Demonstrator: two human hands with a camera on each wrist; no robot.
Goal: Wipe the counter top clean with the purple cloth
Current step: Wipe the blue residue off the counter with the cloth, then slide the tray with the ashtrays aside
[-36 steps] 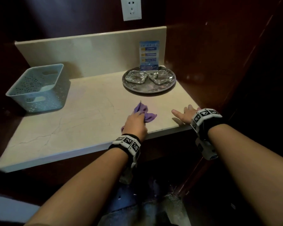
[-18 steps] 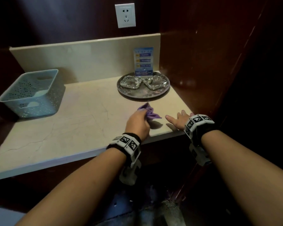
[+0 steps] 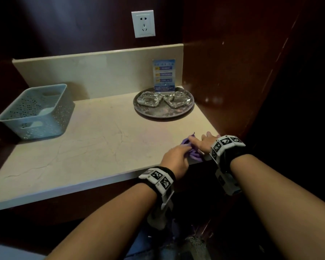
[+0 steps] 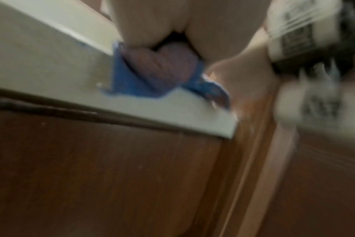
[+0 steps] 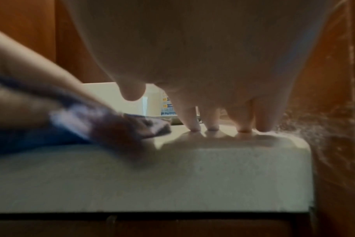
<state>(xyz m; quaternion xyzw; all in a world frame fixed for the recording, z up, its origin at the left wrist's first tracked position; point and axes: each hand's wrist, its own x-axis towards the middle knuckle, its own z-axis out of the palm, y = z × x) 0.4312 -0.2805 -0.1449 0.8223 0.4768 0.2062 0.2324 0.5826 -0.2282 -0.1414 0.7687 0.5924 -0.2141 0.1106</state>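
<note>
The purple cloth [image 3: 192, 149] lies bunched on the cream counter top [image 3: 94, 145] near its front right corner. My left hand [image 3: 176, 159] grips the cloth and presses it to the surface; the left wrist view shows the cloth [image 4: 160, 75] wadded under my curled fingers at the counter edge. My right hand [image 3: 204, 142] rests flat on the counter just right of the cloth, touching it, fingers straight. In the right wrist view its fingertips [image 5: 213, 126] press on the counter corner, with the cloth [image 5: 120, 128] at the left.
A round metal tray [image 3: 148, 111] with two glass ashtrays and a blue sign card [image 3: 164, 76] stands at the back right. A light blue perforated basket [image 3: 36, 111] sits at the left. A dark wood wall [image 3: 233, 72] borders the counter on the right.
My left hand has dragged the cloth rightward and toward the front edge until it meets my right hand. The right hand has stayed planted at the corner.
</note>
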